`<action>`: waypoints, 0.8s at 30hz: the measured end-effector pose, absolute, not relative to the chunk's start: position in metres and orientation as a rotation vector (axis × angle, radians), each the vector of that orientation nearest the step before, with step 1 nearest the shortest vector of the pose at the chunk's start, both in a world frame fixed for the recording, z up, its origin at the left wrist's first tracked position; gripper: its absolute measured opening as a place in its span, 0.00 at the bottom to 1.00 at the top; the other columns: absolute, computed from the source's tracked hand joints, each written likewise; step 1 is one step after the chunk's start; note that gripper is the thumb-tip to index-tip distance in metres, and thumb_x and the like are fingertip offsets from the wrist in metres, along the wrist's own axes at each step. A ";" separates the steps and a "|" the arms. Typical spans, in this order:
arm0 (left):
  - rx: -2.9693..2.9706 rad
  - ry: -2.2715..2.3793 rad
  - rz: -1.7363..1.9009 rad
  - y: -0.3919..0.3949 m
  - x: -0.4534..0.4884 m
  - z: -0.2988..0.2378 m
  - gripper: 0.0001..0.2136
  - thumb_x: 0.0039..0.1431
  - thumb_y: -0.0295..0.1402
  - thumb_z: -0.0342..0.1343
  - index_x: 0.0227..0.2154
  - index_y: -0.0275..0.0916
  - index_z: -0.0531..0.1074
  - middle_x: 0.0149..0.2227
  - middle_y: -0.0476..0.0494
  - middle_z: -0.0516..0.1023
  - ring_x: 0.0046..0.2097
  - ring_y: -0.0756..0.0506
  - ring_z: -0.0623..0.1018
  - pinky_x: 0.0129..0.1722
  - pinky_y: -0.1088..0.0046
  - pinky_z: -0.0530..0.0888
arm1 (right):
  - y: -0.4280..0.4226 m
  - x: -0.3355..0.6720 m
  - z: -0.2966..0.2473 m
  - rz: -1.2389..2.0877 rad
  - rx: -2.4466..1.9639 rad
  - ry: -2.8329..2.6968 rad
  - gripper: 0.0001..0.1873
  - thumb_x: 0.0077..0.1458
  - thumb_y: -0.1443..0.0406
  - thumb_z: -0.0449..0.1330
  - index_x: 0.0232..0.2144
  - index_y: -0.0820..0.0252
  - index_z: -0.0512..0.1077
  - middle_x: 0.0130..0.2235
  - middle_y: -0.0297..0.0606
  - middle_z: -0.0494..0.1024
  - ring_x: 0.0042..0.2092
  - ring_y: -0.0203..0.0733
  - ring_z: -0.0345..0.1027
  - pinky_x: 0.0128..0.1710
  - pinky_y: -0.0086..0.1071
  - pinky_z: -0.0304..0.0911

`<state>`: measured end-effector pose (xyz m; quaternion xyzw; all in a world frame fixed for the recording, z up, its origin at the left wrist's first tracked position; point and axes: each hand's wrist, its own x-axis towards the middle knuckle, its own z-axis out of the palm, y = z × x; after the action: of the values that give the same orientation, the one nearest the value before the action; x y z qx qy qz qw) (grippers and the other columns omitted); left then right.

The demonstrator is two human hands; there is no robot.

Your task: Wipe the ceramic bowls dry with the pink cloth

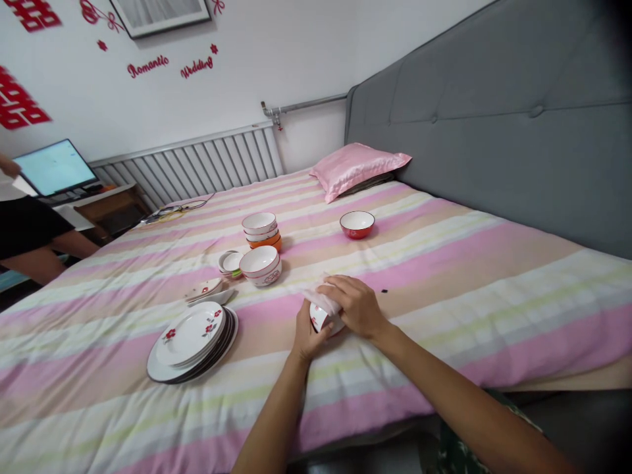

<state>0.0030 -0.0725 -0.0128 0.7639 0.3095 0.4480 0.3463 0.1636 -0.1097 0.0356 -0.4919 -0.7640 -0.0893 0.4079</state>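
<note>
Bedroom. White wall with red paper cutouts (20, 105) far left. Another person's legs (44, 253) at left edge, beside lit laptop (54, 166) on a desk. White radiator (197, 164) along the wall. Pink pillow (358, 168) against grey padded headboard (494, 131) on the right.

Work surface: bed with striped bedcover (469, 263) in pink, beige, white and pale green. On it, left to right: stack of flowered plates (190, 336), small dishes (207, 289), white bowls (261, 263) in two piles, lone red bowl (357, 224) well apart.

Near front edge of bed, middle: small bowl (320, 318), white with red pattern, tilted, mostly hidden. Left hand (307, 337) clamped round its lower side, fingers curled. Right hand (356, 307) on top, fingers together, pressing pale pink cloth (322, 300) onto the bowl.
</note>
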 end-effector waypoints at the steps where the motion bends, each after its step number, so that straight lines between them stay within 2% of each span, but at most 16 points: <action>1: 1.984 0.811 1.169 -0.072 0.003 -0.013 0.29 0.48 0.49 0.56 0.49 0.36 0.62 0.42 0.41 0.73 0.40 0.40 0.73 0.41 0.63 0.70 | -0.110 0.163 0.036 -0.248 -1.243 -1.939 0.21 0.50 0.73 0.55 0.47 0.56 0.73 0.51 0.43 0.75 0.53 0.48 0.66 0.55 0.42 0.59; 3: 1.989 0.830 1.176 -0.072 0.002 -0.015 0.27 0.47 0.46 0.56 0.48 0.36 0.62 0.40 0.42 0.73 0.38 0.42 0.72 0.39 0.65 0.70 | -0.112 0.163 0.039 -0.310 -1.278 -1.946 0.22 0.49 0.73 0.56 0.47 0.56 0.72 0.53 0.44 0.73 0.56 0.51 0.63 0.58 0.47 0.53; 5: 1.998 0.853 1.179 -0.071 0.002 -0.016 0.25 0.46 0.43 0.56 0.46 0.37 0.63 0.38 0.44 0.73 0.36 0.43 0.72 0.37 0.67 0.70 | -0.114 0.163 0.043 -0.367 -1.300 -1.950 0.22 0.49 0.73 0.57 0.47 0.56 0.72 0.57 0.43 0.70 0.57 0.53 0.60 0.57 0.49 0.51; 9: 2.017 0.914 1.186 -0.071 0.002 -0.019 0.20 0.42 0.37 0.57 0.40 0.37 0.65 0.33 0.46 0.72 0.33 0.44 0.71 0.33 0.68 0.69 | -0.115 0.160 0.050 -0.416 -1.153 -2.083 0.17 0.56 0.72 0.54 0.47 0.56 0.72 0.52 0.41 0.74 0.53 0.47 0.64 0.52 0.42 0.58; 13: 2.040 0.918 1.179 -0.073 0.003 -0.017 0.16 0.42 0.33 0.55 0.38 0.37 0.67 0.35 0.44 0.74 0.36 0.41 0.73 0.35 0.65 0.71 | -0.112 0.157 0.051 -0.423 -1.034 -2.204 0.21 0.61 0.71 0.52 0.54 0.48 0.67 0.51 0.35 0.75 0.52 0.43 0.65 0.54 0.40 0.57; 15: 2.048 0.910 1.183 -0.073 0.004 -0.015 0.14 0.41 0.32 0.55 0.34 0.37 0.68 0.35 0.43 0.74 0.38 0.39 0.74 0.37 0.63 0.71 | -0.110 0.157 0.050 -0.422 -0.999 -2.245 0.18 0.60 0.69 0.54 0.50 0.46 0.70 0.51 0.34 0.76 0.52 0.43 0.66 0.55 0.41 0.57; 18: 2.051 0.908 1.202 -0.074 0.004 -0.012 0.15 0.39 0.33 0.55 0.35 0.38 0.67 0.38 0.43 0.74 0.40 0.38 0.74 0.40 0.61 0.71 | -0.107 0.159 0.049 -0.381 -0.991 -2.243 0.12 0.57 0.69 0.58 0.42 0.50 0.75 0.48 0.35 0.78 0.52 0.45 0.67 0.54 0.42 0.58; 24: 2.050 0.934 1.161 -0.074 0.005 -0.010 0.21 0.40 0.36 0.55 0.42 0.39 0.65 0.36 0.45 0.73 0.36 0.42 0.72 0.36 0.65 0.70 | -0.098 0.170 0.046 -0.183 -1.120 -2.107 0.15 0.52 0.72 0.59 0.40 0.49 0.77 0.46 0.34 0.79 0.49 0.43 0.70 0.48 0.36 0.63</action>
<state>0.0048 -0.0741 -0.0096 0.7719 0.3517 0.4371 0.2989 0.1699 -0.0982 0.0458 -0.4354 -0.8196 -0.0712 0.3655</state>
